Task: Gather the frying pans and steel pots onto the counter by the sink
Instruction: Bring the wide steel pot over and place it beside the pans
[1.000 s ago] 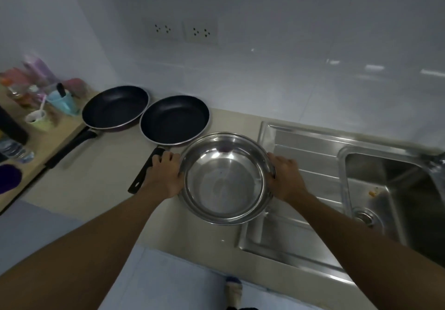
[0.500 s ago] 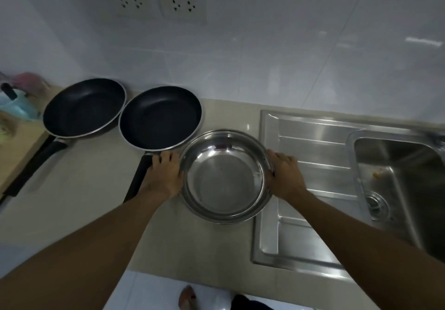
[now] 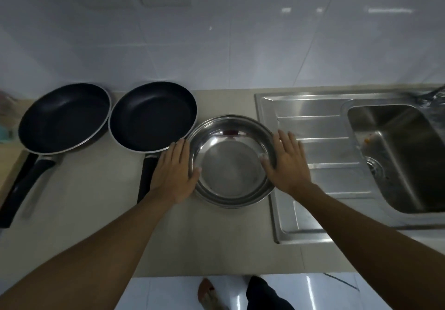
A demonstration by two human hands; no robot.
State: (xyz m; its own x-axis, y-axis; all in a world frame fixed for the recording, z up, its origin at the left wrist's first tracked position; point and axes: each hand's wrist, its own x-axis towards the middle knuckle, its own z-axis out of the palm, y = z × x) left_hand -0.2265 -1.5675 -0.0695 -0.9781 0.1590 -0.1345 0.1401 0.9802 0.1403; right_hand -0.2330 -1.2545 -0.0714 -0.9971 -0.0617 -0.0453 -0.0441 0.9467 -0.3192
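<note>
Steel pot [image 3: 232, 163] sitting on the tabletop [image 3: 96, 196] between the nearer frying pan [image 3: 153, 116] and the sink drainboard [image 3: 320, 165], rim just beside both. Looking thin-walled, rigid and probably light; polished, so likely slippery under bare skin. Showing no handles from this angle, so taking it by the rolled rim at opposite sides, as now. Left hand [image 3: 174, 172] lying flat against the left rim, fingers [image 3: 179, 152] extended and not curled under, thumb touching the inner lip. Right hand [image 3: 287, 165] mirroring on the right rim, likewise spread open, thumb tip resting inside; neither hand clamping the pot.

Second frying pan [image 3: 63, 117] resting further left, rims of the two pans touching or nearly so, both dark handles pointing toward the front edge. Nearer pan's handle [image 3: 147, 177] running partly under the left wrist, risking a knock on withdrawing. Raised drainboard lip just beside the pot's right side, likely catching the base if slid that way. Leaving open room mainly toward the front of the tabletop; tiled wall [image 3: 216, 57] closing the back.
</note>
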